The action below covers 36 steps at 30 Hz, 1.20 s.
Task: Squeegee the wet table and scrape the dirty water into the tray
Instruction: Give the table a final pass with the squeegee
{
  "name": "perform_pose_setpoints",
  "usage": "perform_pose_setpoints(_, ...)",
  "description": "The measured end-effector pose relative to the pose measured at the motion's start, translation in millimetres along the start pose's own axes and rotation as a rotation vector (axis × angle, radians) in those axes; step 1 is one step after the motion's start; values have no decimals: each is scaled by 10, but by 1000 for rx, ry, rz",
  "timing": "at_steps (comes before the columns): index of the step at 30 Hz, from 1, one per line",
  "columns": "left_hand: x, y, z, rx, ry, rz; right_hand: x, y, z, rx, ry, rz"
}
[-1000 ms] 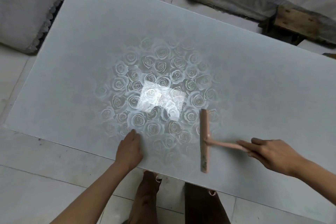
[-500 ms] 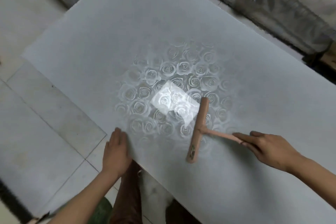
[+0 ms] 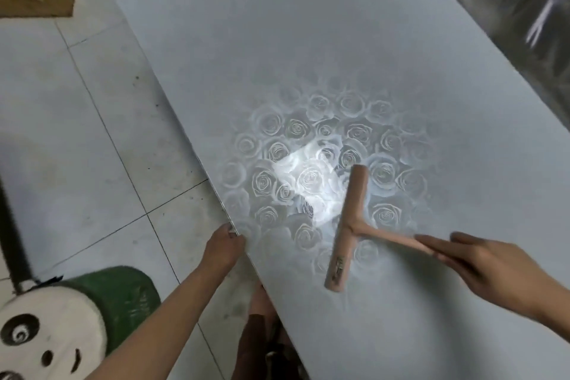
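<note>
The right hand [image 3: 490, 268] is closed around the end of the handle of a pink T-shaped squeegee [image 3: 350, 227], fingers stretched along the shaft. The squeegee's long blade lies on the table [image 3: 246, 40], running from near the person's side up toward the bright patch of glare, with its handle branching off to the right. The left hand [image 3: 223, 245] grips the near left edge of the table, thumb on top and the fingers curled under out of sight. The table is a pale grey sheet with a faint rose pattern showing around the blade. Left of the table is a white tiled floor [image 3: 77, 133]. At the lower left stands a green stool [image 3: 120, 296] with a panda-face cushion [image 3: 46, 339].
</note>
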<state>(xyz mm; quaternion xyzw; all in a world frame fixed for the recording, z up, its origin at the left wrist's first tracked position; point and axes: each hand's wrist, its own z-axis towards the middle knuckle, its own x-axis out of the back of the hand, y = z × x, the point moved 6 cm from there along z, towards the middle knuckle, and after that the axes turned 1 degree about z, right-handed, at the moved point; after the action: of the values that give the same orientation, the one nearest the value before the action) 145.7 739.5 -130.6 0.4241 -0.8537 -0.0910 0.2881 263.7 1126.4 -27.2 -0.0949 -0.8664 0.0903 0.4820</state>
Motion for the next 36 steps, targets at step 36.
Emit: perform_pose_setpoints(36,558,-704,213,129,155,-361,170,-2269,1585,451,-41,-283)
